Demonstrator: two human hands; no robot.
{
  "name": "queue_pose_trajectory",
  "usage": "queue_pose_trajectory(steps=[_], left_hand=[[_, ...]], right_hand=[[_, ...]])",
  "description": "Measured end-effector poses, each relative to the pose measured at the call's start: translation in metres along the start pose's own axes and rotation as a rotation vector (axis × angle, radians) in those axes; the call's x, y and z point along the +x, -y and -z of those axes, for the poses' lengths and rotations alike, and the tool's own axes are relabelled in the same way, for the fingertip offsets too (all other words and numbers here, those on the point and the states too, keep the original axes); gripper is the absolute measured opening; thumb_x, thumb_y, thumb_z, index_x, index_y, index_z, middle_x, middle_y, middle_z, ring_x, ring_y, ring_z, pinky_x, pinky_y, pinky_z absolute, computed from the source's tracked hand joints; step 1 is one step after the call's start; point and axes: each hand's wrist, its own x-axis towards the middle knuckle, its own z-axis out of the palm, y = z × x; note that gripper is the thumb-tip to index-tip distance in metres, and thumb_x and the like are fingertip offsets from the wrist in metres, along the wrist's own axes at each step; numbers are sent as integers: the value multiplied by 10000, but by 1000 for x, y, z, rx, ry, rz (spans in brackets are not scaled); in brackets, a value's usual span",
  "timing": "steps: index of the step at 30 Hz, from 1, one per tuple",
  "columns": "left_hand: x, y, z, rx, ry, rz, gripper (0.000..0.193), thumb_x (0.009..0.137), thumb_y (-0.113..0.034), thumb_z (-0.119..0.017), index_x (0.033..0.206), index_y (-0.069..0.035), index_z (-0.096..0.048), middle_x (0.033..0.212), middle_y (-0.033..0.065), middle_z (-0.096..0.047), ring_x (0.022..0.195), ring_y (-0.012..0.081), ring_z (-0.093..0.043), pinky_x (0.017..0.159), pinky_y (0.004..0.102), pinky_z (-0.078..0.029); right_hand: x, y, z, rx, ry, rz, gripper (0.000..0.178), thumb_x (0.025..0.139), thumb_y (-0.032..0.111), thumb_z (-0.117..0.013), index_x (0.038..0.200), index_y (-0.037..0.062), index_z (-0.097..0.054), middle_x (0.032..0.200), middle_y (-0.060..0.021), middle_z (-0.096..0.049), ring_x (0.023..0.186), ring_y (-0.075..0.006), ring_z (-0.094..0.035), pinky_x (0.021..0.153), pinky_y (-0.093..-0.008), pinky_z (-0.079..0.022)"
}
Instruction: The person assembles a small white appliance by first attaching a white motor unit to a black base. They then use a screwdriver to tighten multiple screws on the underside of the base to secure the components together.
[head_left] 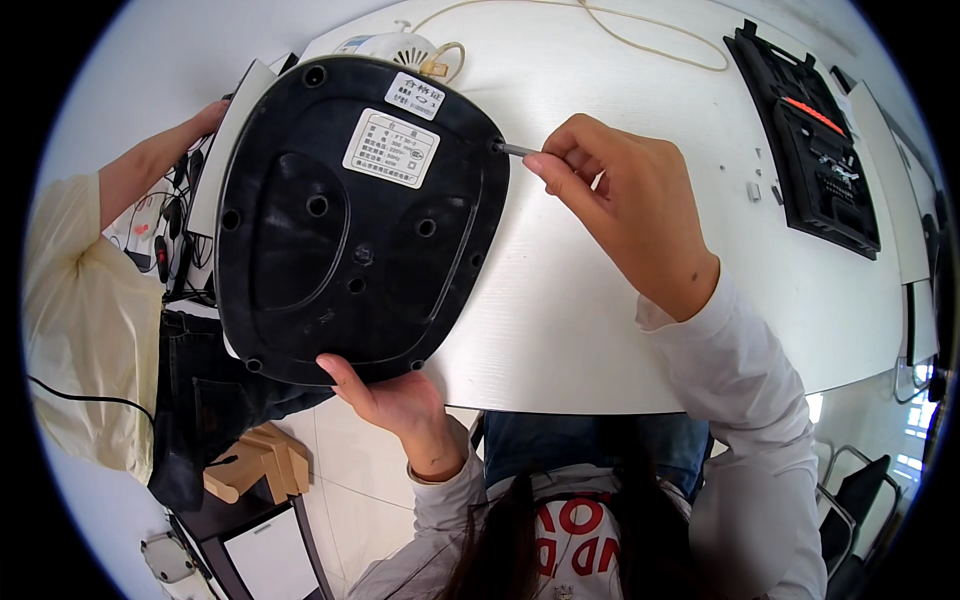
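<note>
Left grip [395, 405], one: I am curling it at the lower edge of the base [385, 240], thumb lapping over the rim, palm turning upward; the other fingers are hiding behind, so I cannot tell how they are lying.

Base, one: black, rounded, tilting up over the left part of the tabletop [600, 330], its underside facing me and showing several round recesses. Whether it is touching the tabletop, I cannot tell.

Labels, two, pale: a large one [390, 147] and a small one [415, 96], both sticking to the upper part of the base.

Right grip [635, 190], one: I am pinching a rod [516, 151] tightly between thumb and forefinger.

Rod, one: slim, grey, lying almost level, its tip meeting the recess at the base's upper right edge.

Housing [400, 45], one: white, slotted, showing partly behind the top of the base.

Metal bits [754, 192], a few: lying on the tabletop near the case.

Case [810, 140], one: black, lying open at the tabletop's far right, holding small tools and an orange strip.

Cord [650, 30], one: cream, curving along the far edge.

Co-worker [90, 300], one: wearing a cream top, standing at left, one arm reaching past the base.
</note>
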Motion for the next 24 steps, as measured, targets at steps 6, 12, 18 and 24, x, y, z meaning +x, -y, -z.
queue_pose_trajectory(steps=[6,12,18,24], left_hand=[[0,0,1,11,2,-5,584,864,-363,-583,1315,-45,-389,1329,60,-436,1166,211,-454,986,321,-341],[0,1,2,27,4,-12,597,859,-370,-588,1319,-48,-384,1334,64,-428,1178,219,-440,993,331,-328],[1,0,2,23,9,-12,600,857,-369,-591,1319,-48,-385,1338,64,-423,1180,225,-436,995,337,-325],[1,0,3,29,0,-13,601,858,-368,-590,1321,-47,-381,1341,62,-418,1184,228,-433,1000,340,-321]], right_hand=[[0,-5,-2,49,-73,62,113,798,152,-644,790,65,-572,697,-56,-615,574,-201,-588,511,-282,-434],[-1,-8,-3,67,-96,121,78,784,105,-648,848,96,-606,749,-48,-623,598,-201,-596,529,-278,-445],[-2,-8,-4,135,-72,112,69,791,79,-639,852,79,-605,738,-56,-644,629,-211,-622,567,-264,-479],[-1,-6,-6,358,-30,7,48,813,47,-616,853,35,-592,740,-66,-656,684,-189,-650,645,-252,-521]])
